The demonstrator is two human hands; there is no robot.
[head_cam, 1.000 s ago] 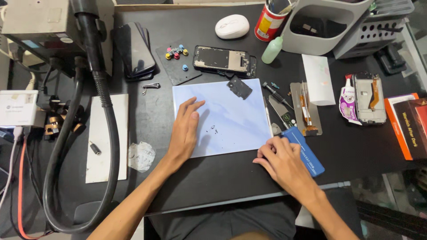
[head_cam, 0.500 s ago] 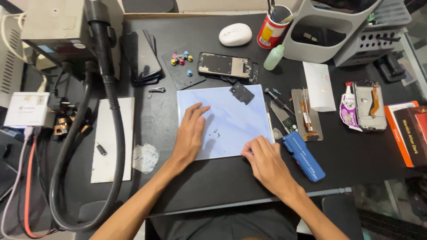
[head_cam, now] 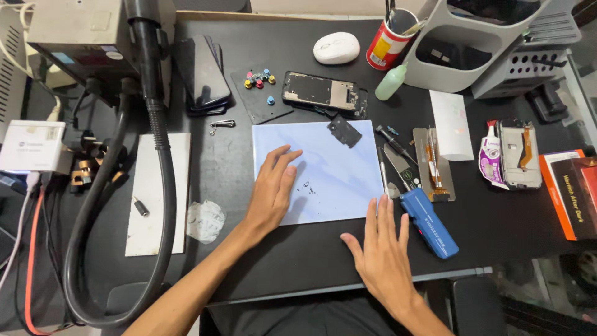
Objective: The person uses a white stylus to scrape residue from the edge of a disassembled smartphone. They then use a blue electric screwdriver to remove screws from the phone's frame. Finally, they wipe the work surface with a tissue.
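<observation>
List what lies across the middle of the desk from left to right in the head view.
White adapter box → black hose → left hand on the pale blue mat → right hand → blue tool → opened phone frame → orange box.

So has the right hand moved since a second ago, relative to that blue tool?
Yes. The right hand slid left off the blue tool, which it partly covered before. It now lies flat on the black table, its fingers at the light blue mat's lower edge.
</observation>
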